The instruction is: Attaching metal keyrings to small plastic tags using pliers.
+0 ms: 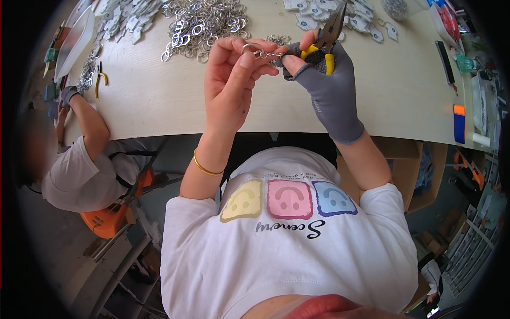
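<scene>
Above the near part of the pale table, my bare left hand [227, 87] is closed, pinching a silver key ring [252, 47] between thumb and fingers. A short silver chain [272, 54] runs from that ring across to my right hand [334, 90], which wears a grey fingerless glove. Its thumb and a finger are at the chain's far end; the exact grip there is hidden. Also in my right hand are pliers [333, 29] with yellow-and-black handles, their dark jaws pointing up and away from the chain.
Beyond my hands lies a heap of silver key rings [204, 24], with small metal parts [279, 39] beside it. White tags are piled at the far left [130, 17] and far right [366, 21]. At the left, a co-worker [79, 165] sits near other yellow-handled pliers [99, 80].
</scene>
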`<action>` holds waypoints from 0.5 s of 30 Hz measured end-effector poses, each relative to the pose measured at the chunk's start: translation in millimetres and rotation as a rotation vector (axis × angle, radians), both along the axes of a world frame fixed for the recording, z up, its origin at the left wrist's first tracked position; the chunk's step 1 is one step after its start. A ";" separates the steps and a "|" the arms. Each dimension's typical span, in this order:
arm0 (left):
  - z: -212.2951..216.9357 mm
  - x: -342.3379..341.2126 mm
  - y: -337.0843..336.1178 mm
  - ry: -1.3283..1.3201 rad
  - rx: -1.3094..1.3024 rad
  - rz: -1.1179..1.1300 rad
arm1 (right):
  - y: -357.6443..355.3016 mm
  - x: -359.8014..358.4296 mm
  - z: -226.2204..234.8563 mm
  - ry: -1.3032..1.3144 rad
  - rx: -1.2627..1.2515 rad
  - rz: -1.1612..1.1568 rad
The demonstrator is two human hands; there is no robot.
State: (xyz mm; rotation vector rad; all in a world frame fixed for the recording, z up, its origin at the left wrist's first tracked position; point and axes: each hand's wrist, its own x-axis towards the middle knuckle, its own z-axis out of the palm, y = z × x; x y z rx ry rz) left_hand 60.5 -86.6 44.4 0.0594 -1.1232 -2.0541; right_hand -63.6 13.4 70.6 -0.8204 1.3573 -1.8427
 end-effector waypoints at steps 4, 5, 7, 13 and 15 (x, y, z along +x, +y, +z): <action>4.5 0.0 7.8 -0.126 -0.109 0.148 | -0.9 1.2 -3.3 0.148 0.020 -0.044; 4.7 -1.9 8.9 -0.128 -0.109 0.148 | -0.9 1.5 -4.3 0.147 0.021 -0.044; 5.0 -4.3 9.9 -0.120 -0.010 0.200 | -0.3 3.1 -6.3 0.349 0.004 -0.055; 2.4 -3.1 6.7 -0.043 0.379 0.013 | 1.5 1.4 -6.8 0.512 0.002 -0.063; 3.4 -3.9 8.6 -0.030 0.403 0.008 | 1.2 1.9 -6.8 0.491 -0.019 -0.058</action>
